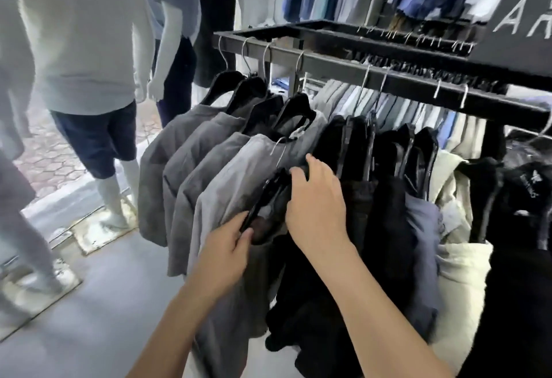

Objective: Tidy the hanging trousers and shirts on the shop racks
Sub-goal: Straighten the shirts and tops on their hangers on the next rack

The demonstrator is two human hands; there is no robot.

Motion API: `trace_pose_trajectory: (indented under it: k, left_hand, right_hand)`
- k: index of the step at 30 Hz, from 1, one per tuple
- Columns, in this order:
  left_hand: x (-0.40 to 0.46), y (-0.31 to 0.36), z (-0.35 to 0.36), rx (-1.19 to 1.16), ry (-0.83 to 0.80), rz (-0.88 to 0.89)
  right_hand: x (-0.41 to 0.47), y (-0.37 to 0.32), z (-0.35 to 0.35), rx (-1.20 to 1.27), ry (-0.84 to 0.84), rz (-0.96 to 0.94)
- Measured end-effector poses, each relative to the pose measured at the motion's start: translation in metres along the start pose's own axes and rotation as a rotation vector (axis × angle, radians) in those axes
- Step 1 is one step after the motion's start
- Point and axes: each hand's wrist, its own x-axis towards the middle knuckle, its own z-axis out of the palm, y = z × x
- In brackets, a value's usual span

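Grey shirts (191, 174) and black garments (385, 198) hung packed along the black rail (328, 64), leaving only a narrow gap between them, while mannequins (98, 85) stood on the open floor (89, 303) leftward.

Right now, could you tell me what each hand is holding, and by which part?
The left hand grips the loose black hanger at its lower end. The right hand rests on dark garments.
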Motion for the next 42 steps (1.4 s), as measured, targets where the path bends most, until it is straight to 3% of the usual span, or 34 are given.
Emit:
trace_pose_trajectory:
  k: [4,7,13,16,25,30,35,40,42]
  left_hand:
    - [-0.045,-0.011,-0.049,0.019,-0.017,-0.082]
    - [-0.068,-0.017,-0.098,0.038,-0.030,-0.161]
    - [-0.111,-0.006,-0.183,0.121,-0.018,-0.232]
    - [-0.133,-0.001,-0.217,0.189,0.004,-0.215]
    - [-0.170,-0.039,-0.274,0.493,0.380,-0.318]
    - [-0.169,-0.065,-0.291,0.544,0.429,-0.521]
    - [-0.168,-0.071,-0.293,0.656,0.488,-0.509]
    - [-0.185,-0.075,-0.267,0.653,0.778,-0.532]
    - [-0.190,-0.069,-0.240,0.539,0.829,-0.559]
  right_hand:
    - [-0.007,-0.004,0.002,-0.043,0.035,-0.137]
    - [-0.011,-0.017,0.002,0.071,-0.030,-0.243]
    - [-0.013,-0.079,-0.002,0.585,-0.381,-0.386]
    - [-0.022,-0.111,-0.003,0.719,-0.468,-0.443]
    - [-0.025,-0.198,-0.003,0.737,-0.572,-0.702]
    - [-0.022,-0.231,0.002,0.773,-0.713,-0.716]
    - [-0.022,-0.243,0.003,0.844,-0.767,-0.674]
    - [-0.033,-0.258,0.009,0.886,-0.770,-0.606]
    - [-0.044,-0.266,0.017,0.911,-0.749,-0.533]
